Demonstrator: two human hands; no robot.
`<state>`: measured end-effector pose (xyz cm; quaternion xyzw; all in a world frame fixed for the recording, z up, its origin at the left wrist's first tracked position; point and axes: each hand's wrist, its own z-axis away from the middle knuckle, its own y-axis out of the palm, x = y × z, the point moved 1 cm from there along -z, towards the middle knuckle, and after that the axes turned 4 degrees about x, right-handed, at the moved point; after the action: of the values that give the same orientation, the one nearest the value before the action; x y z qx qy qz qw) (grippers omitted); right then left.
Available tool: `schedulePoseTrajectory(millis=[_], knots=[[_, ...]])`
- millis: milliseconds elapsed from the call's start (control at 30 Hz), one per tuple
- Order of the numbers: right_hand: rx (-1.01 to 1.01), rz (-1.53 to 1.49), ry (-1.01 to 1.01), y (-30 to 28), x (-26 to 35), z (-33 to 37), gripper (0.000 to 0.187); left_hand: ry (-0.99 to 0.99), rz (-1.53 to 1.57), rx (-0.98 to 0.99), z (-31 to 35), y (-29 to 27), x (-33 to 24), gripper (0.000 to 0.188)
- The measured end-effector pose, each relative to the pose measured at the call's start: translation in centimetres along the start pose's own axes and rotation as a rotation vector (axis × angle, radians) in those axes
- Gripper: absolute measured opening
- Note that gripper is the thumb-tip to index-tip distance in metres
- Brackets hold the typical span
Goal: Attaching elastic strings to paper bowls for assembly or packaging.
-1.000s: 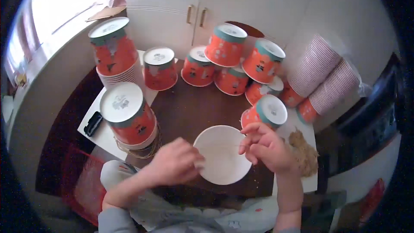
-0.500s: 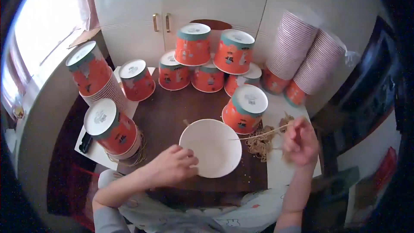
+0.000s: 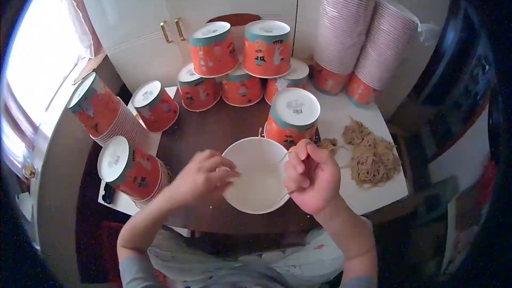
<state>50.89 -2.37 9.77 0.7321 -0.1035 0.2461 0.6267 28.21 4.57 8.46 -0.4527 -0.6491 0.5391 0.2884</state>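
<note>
A white paper bucket [image 3: 257, 202] stands in front of me with its open end facing up. My left hand [image 3: 205, 177] is at its left rim, fingers curled over the edge; the thumb is mostly hidden. Beside the right rim, my right hand [image 3: 314, 177] has its palm turned up and its fingers closed on a thin tan cord [image 3: 286, 155]. Part of that cord is covered by the fingers. A short cord end [image 3: 260, 132] sticks up at the far rim. Right behind the bucket is an upturned orange paper bucket [image 3: 294, 111] with a white base.
Tangled tan cord [image 3: 376, 162] lies on the table's white right side. More upturned orange buckets [image 3: 266, 48] form a two-level pile at the back. Tall nested stacks [image 3: 344, 29] rise at the back right. Other buckets [image 3: 133, 168] stand along the left, near a black object [image 3: 108, 194].
My right hand has come left from the cord pile to the bucket's right rim. The cord that stretched straight across to it is now slack and short. The whole view has shifted.
</note>
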Motion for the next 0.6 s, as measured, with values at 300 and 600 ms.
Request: schedulePoseTrajectory(millis=[300, 600], knots=[[0.027, -0.003, 0.003, 0.0, -1.0, 0.3, 0.022, -0.056, 0.864, 0.047, -2.6, 1.4, -6.5, 0.022], [0.114, 1.621, -0.217, 0.6, 0.1, 1.4, 0.013, -0.11, 0.694, -0.006, -1.0, 0.7, -5.5, 0.01]])
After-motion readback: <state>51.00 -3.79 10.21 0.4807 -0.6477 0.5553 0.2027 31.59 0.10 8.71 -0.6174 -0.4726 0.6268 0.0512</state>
